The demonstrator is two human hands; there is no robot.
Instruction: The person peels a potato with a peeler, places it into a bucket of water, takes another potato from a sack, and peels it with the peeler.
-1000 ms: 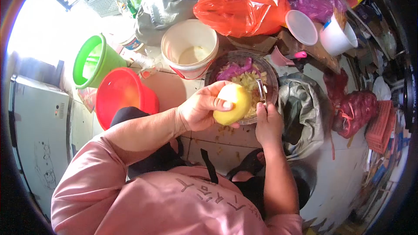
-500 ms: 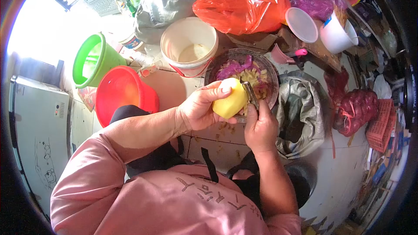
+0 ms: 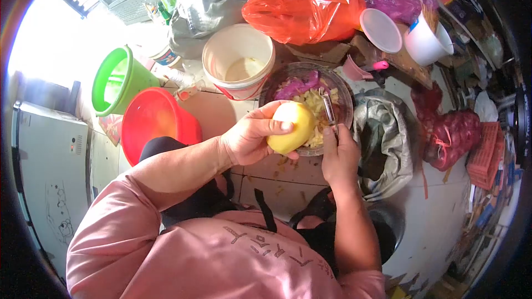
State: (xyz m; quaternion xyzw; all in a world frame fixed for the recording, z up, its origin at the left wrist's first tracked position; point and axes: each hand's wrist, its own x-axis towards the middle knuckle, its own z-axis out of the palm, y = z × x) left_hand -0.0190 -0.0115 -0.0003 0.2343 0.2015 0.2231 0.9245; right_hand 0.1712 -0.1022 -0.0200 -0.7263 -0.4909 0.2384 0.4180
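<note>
Rounded yellow potato (image 3: 291,127) is being clasped by left hand (image 3: 249,137), slim metal peeler (image 3: 328,108) by right hand (image 3: 342,158), fingers curled closed; slippage is being risked, likely through slick flesh.

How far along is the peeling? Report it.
Looks done: the visible side of the yellow vegetable looks bare, and peelings lie in the round basin. In hand: the left hand holds the vegetable; the right hand holds the peeler just clear of it. Left: perhaps skin underneath, hidden from view.
</note>
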